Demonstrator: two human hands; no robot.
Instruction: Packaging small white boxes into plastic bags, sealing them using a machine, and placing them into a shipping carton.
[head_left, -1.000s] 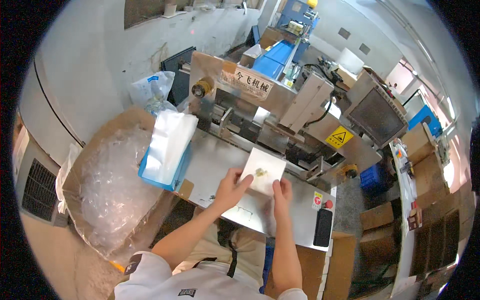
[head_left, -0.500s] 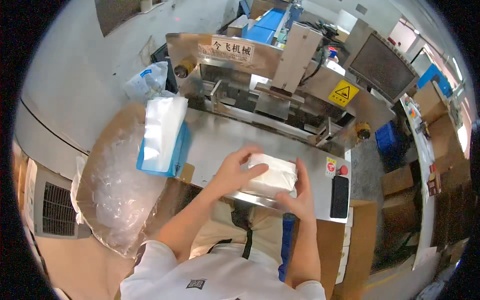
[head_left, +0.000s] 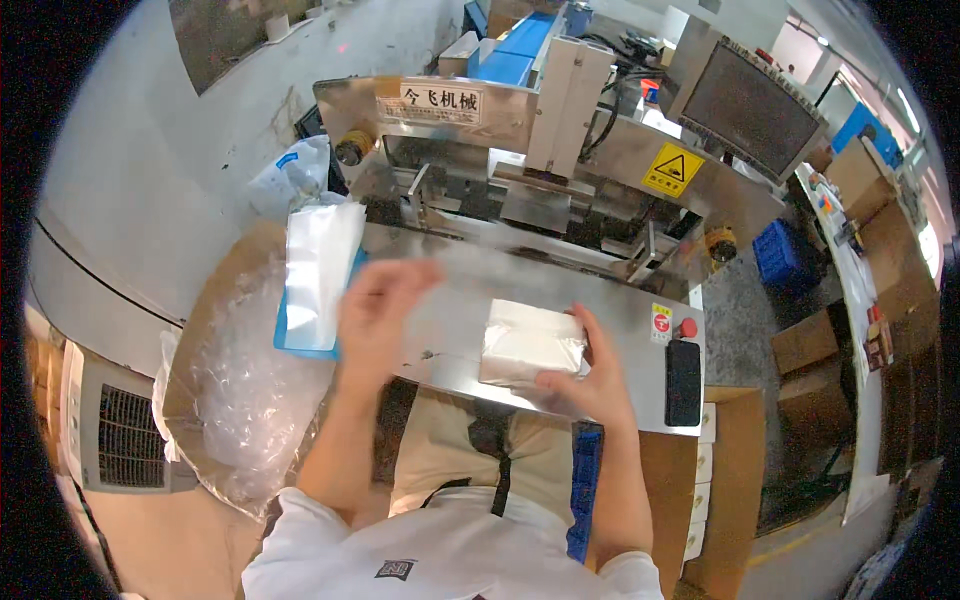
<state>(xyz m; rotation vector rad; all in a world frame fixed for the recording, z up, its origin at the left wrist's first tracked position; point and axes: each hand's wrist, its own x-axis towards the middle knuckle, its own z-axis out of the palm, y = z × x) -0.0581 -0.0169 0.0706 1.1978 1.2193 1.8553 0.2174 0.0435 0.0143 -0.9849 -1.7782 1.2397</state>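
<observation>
A white block-shaped pack in shiny clear wrapping rests near the front edge of the metal worktop. My right hand grips its right side, thumb at the near face and fingers along the far right corner. My left hand is apart from the pack, raised over the left of the worktop; motion smears its fingers. Just beside it, a stack of white and clear plastic bags lies in a blue holder, partly hidden by my left hand.
Behind the worktop stands a metal machine with a central column. A black phone and a red button are at the right end. A lined carton of crumpled clear film stands left; another carton holds white boxes at lower right.
My left hand has let go of the pack and moved left toward the bag stack. My right hand still holds the pack. The whole view has shifted slightly.
</observation>
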